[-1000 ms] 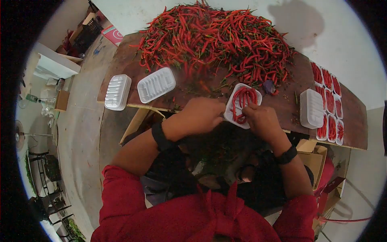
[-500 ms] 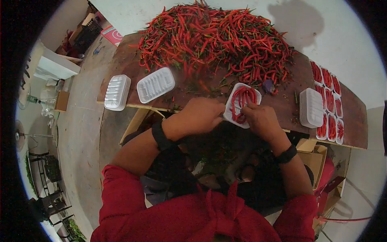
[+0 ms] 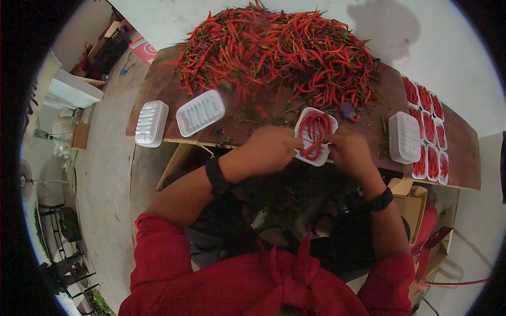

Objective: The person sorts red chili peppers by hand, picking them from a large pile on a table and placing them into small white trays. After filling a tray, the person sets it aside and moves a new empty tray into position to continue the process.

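A small white foam tray sits at the table's front edge with several red chillies curled inside it. My left hand is closed, its fingertips pinching the tray's left rim near the chillies. On the opposite side, my right hand has its fingers curled and pressed against the right rim. The undersides of both hands' fingers are hidden. Behind the tray lies a large heap of red chillies with green stems.
An upturned stack of trays and another white tray lie to the left. More stacked trays stand at the right, beside rows of filled chilli trays. A purple lump rests on the brown table.
My left hand has moved right onto the tray's left rim. My right hand has drawn back from over the chillies to the right rim. The chillies sit more bunched in the tray.
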Demonstrator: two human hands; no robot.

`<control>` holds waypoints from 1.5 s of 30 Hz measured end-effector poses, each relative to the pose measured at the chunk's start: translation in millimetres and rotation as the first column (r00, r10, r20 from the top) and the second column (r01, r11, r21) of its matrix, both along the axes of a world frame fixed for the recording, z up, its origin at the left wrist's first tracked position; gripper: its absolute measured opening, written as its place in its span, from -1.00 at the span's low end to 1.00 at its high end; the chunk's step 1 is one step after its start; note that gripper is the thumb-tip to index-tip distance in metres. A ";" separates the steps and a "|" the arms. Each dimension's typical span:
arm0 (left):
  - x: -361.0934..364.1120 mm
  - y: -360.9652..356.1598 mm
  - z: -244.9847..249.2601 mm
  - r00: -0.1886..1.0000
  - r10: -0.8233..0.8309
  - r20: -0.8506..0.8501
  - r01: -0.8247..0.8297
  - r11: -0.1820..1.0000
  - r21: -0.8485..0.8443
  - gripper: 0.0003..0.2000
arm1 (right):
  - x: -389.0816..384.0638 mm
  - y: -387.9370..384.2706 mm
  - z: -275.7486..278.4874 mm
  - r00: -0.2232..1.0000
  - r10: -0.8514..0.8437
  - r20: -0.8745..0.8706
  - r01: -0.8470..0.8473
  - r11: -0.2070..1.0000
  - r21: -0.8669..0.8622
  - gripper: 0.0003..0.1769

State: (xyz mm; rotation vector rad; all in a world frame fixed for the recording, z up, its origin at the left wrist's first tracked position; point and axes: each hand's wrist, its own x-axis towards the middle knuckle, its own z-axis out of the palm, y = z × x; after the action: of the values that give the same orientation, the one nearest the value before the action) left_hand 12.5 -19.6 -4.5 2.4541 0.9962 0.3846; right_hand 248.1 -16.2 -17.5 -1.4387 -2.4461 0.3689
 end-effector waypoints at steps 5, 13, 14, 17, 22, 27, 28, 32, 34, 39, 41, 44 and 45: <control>11.2 0.6 -10.5 0.997 -0.014 -0.073 0.018 0.999 0.051 -0.77 | -2.4 -2.8 -2.0 0.997 -0.035 0.068 0.040 0.997 -0.070 -0.76; 16.6 -0.2 -10.8 0.990 -0.042 -0.137 0.048 0.998 0.046 -0.75 | -1.4 -4.4 -0.7 0.998 -0.038 0.044 0.041 0.998 -0.057 -0.75; 16.4 0.0 -11.3 0.988 -0.044 -0.145 0.054 0.997 0.063 -0.74 | -1.8 -3.9 -1.3 0.997 -0.047 0.060 0.051 0.997 -0.063 -0.74; 16.5 -1.6 -4.8 0.988 -0.040 -0.150 0.042 0.999 0.009 -0.76 | -3.0 -6.0 4.7 0.998 -0.034 0.048 0.036 0.999 -0.039 -0.74; -12.3 23.1 -14.0 0.996 0.024 -0.086 -0.014 0.994 0.108 -0.81 | -3.3 -8.4 7.3 0.998 -0.053 -0.020 0.052 0.997 -0.052 -0.75; -50.5 50.9 -12.3 0.951 0.278 -0.133 -0.247 0.946 0.210 -0.82 | -8.2 -14.0 15.2 0.997 -0.073 0.030 0.077 0.985 -0.152 -0.77; -55.9 56.6 -17.0 0.936 0.317 -0.151 -0.272 0.927 0.259 -0.82 | -8.0 -14.2 11.9 0.999 -0.050 -0.019 0.047 0.992 -0.120 -0.76; -62.2 61.7 -20.7 0.930 0.357 -0.087 -0.316 0.898 0.307 -0.79 | -9.9 -15.3 12.9 0.994 -0.028 -0.106 0.017 0.994 -0.105 -0.76; -57.5 61.2 -23.9 0.920 0.366 -0.137 -0.313 0.900 0.302 -0.78 | -12.0 -16.3 15.1 0.994 -0.033 -0.109 0.023 0.995 -0.094 -0.78; -53.6 51.8 -33.3 0.911 0.354 -0.211 -0.306 0.924 0.230 -0.73 | -12.5 -17.9 15.2 0.993 -0.041 -0.113 0.032 0.996 -0.083 -0.80; -52.3 45.7 -23.1 0.910 0.247 -0.333 -0.239 0.969 0.066 -0.74 | -12.1 -18.3 15.5 0.995 -0.049 -0.092 0.041 0.995 -0.091 -0.81; -67.6 43.6 -16.1 0.971 0.011 -0.241 -0.065 0.974 -0.215 -0.75 | -10.0 -19.1 14.5 0.992 -0.045 -0.119 0.034 0.995 -0.095 -0.80; -70.0 41.8 -9.9 0.970 0.008 -0.244 -0.063 0.974 -0.217 -0.75 | -9.2 -18.8 13.8 0.991 -0.048 -0.122 0.036 0.995 -0.097 -0.80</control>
State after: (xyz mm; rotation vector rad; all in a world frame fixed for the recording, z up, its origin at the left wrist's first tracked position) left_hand -57.5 22.2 -14.4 2.3163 1.1171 -0.0193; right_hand 238.9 -35.0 -3.6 -1.4562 -2.3240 0.5550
